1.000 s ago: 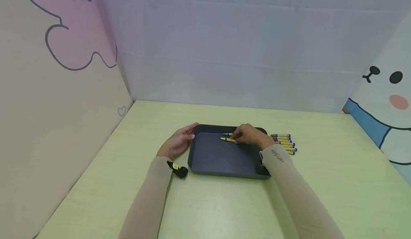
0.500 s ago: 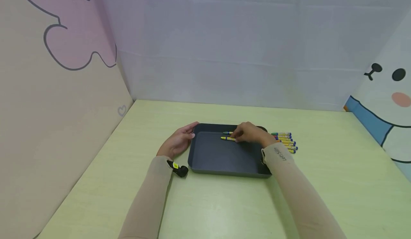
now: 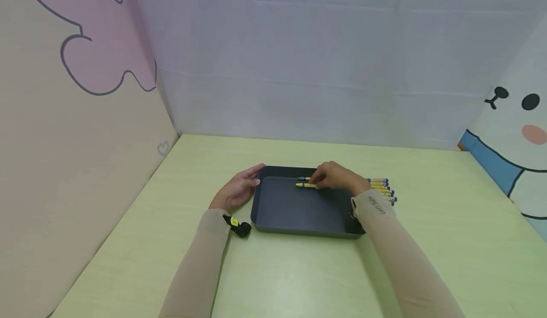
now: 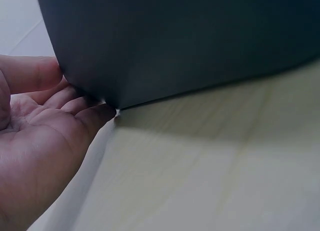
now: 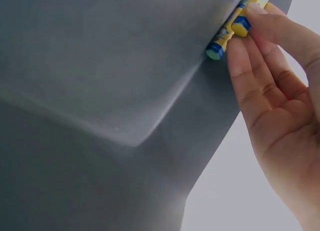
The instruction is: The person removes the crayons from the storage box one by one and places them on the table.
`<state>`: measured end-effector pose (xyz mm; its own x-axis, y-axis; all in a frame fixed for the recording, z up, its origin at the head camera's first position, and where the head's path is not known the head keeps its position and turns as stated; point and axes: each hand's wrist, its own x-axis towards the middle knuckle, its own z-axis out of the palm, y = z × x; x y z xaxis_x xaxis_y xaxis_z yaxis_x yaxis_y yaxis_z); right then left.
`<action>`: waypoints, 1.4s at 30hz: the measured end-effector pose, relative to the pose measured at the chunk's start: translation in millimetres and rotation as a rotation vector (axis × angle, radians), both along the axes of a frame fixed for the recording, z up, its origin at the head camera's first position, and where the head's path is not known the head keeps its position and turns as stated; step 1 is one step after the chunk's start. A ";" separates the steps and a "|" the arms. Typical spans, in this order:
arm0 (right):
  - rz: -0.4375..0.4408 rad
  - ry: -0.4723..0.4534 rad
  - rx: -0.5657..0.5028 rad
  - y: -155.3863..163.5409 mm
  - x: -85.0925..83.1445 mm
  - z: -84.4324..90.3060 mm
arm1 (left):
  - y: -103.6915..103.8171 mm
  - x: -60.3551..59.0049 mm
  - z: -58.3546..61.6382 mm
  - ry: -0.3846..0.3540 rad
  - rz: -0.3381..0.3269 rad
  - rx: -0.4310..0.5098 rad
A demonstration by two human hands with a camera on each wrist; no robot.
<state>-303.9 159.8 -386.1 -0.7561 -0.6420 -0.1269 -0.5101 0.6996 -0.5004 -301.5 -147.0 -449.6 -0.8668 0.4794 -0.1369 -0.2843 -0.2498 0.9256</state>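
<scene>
we note the left hand (image 3: 237, 190) resting released against the tray (image 3: 290, 209) wall, the right hand (image 3: 337, 178) fingertips pressing crayons (image 3: 304, 184) inside it.

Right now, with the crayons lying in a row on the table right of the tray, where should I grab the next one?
Probably take the nearest crayon of the row at the middle of its barrel, thumb and forefinger coming from above. They lie flat, side by side and close together, so the ends and top are the free parts. The right hand is beside them, fingers on crayons in the dark tray.
</scene>
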 end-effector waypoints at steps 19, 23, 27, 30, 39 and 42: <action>-0.026 0.020 0.028 16.2 3.9 26.8 | -0.4 2.1 0.4 0.023 -0.004 -0.020; -0.049 0.013 0.028 23.7 5.5 30.4 | -0.8 2.3 1.1 0.030 -0.005 -0.030; -0.069 0.013 0.034 33.3 6.9 33.0 | -0.2 1.7 1.0 0.028 -0.005 -0.024; -0.074 0.016 0.042 42.1 8.5 34.4 | 0.2 1.2 0.9 0.028 -0.003 -0.018; -0.100 0.034 0.035 70.7 15.9 36.0 | -0.1 2.1 1.4 0.032 -0.004 -0.036; -0.107 0.045 0.028 79.1 19.9 37.9 | -0.4 2.0 0.7 0.031 -0.002 -0.040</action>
